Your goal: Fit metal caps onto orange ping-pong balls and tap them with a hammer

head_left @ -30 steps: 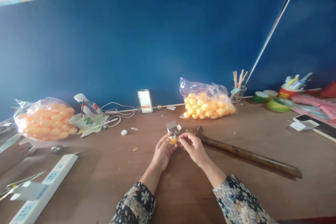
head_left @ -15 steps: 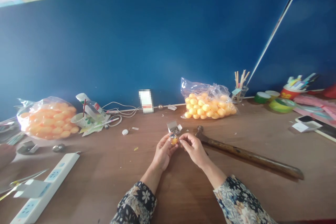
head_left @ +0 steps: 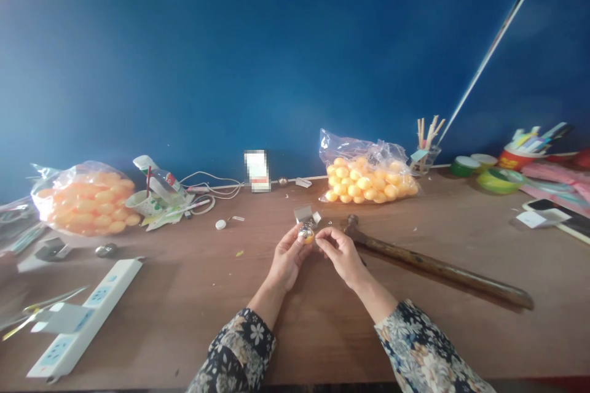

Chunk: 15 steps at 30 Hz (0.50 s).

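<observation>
Between the fingers of my left hand [head_left: 286,261] is a small round ball [head_left: 306,234], shiny silver on top and orange-yellow below. My right hand [head_left: 342,256] is just to the right of the ball, thumb and forefinger pinched together. Whatever lies in that pinch is too small to make out. Right behind the ball stands a small open white box [head_left: 303,215] with tiny shiny bits in it. A hammer [head_left: 437,267] with a long wooden handle lies right of my right hand, its head near my knuckles.
Clear bags of orange balls stand at the back right [head_left: 369,181] and left [head_left: 87,199]. A white power strip [head_left: 99,313] lies front left, near another person's blurred hand [head_left: 8,276]. Along the back are a bottle [head_left: 161,183], a stick cup [head_left: 424,159], tape rolls [head_left: 500,180] and a phone [head_left: 565,221].
The ball has turned in my left hand, showing more silver and less orange. My right hand has come slightly away from it. At far left the other person's hand has drawn back.
</observation>
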Tool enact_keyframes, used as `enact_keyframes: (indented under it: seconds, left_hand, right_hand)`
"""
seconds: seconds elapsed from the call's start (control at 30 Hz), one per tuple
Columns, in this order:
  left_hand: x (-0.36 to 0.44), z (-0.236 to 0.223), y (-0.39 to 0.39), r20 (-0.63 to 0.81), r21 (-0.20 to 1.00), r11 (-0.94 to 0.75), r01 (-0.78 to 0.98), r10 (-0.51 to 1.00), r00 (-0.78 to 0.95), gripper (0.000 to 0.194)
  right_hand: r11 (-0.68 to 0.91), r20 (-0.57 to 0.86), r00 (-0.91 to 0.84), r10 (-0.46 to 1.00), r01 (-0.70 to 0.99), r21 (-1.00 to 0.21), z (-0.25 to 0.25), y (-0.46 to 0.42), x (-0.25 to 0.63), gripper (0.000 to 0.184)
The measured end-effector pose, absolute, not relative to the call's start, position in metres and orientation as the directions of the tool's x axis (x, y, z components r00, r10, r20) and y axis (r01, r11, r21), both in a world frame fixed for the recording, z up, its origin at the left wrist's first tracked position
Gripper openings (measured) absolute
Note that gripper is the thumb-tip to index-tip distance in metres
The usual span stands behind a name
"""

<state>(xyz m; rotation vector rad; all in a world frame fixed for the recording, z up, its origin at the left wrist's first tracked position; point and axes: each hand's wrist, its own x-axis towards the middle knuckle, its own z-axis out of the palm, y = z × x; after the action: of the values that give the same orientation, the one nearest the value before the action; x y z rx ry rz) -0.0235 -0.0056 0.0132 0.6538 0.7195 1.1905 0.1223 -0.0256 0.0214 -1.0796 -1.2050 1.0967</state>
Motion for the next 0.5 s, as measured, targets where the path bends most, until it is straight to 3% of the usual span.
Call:
enact_keyframes:
  seconds: [0.5]
  left_hand:
    - [-0.0219, 0.0155, -0.0046, -0.125, 0.78, 0.235, -0.58, 0.967, 0.223, 0.042]
  right_hand:
    - [0.12, 0.106, 0.095, 0.99, -0.161, -0.98, 0.025, -0.026, 0.1191, 0.021]
